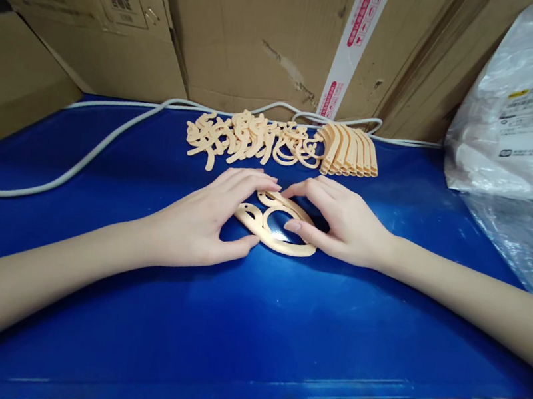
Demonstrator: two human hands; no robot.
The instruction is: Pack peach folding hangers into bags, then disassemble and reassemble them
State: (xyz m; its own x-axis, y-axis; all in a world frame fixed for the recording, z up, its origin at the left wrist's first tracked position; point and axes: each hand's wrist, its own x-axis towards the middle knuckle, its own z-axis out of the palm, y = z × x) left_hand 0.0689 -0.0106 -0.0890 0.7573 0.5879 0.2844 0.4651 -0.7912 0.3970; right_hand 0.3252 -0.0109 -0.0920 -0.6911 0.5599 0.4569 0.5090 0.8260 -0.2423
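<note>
In front of me on the blue table, a flat beige piece (pixel 289 248) with curved bands and several round openings lies between my hands. My left hand (pixel 202 220) grips its left end, with the fingers along the far edge and the thumb at the near edge. From the other side my right hand (pixel 346 225) curls over the right part, its index finger at the far edge and its thumb above the large ring opening. The fingers partly hide the piece, so I cannot tell whether it is one part or several fitted together.
Behind my hands lies a pile of small beige curved parts (pixel 254 133), beside a neat row of longer curved pieces (pixel 349 152). A white cable (pixel 102 150) runs along the back and left. Cardboard boxes (pixel 273 32) stand behind; plastic-wrapped goods (pixel 525 126) sit at right.
</note>
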